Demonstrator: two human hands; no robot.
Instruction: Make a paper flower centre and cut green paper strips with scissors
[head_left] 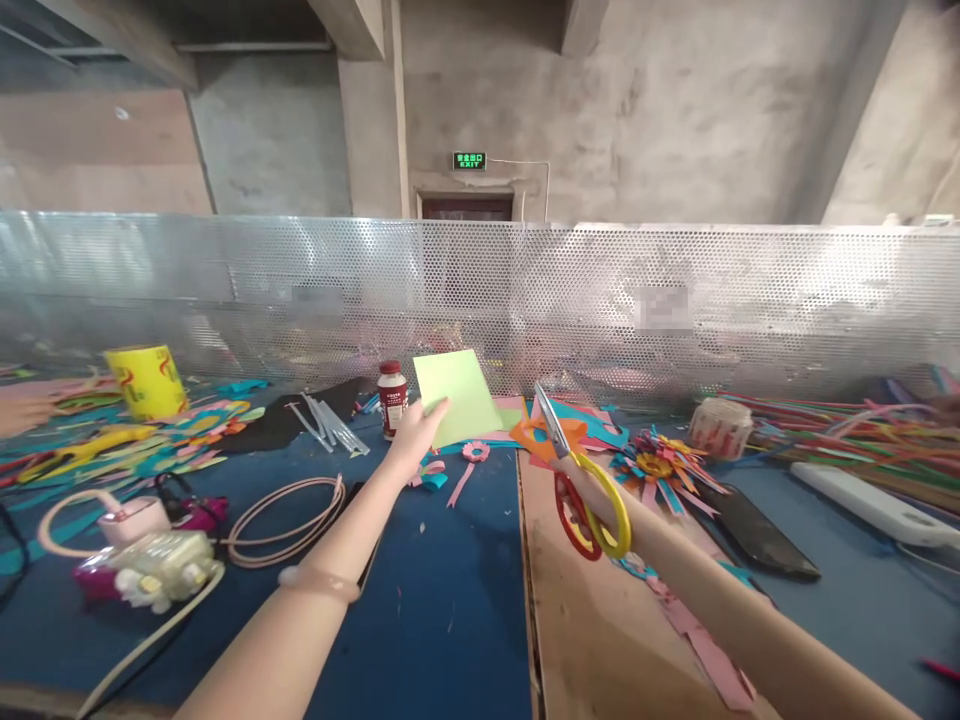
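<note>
Left hand point(415, 432), right hand point(591, 492) outstretched, fingers point(438, 408) curled.

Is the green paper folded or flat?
Flat: the green paper shows as one smooth sheet, pinched at its lower left corner by the left hand.

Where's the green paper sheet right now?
Head view, centre: the green sheet is held by the left hand, right of the small bottle, left of the scissors.

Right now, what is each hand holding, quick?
Left hand: closed, holding the green paper sheet by its lower left edge.
Right hand: closed, holding the red-and-yellow scissors by the handles.
</note>
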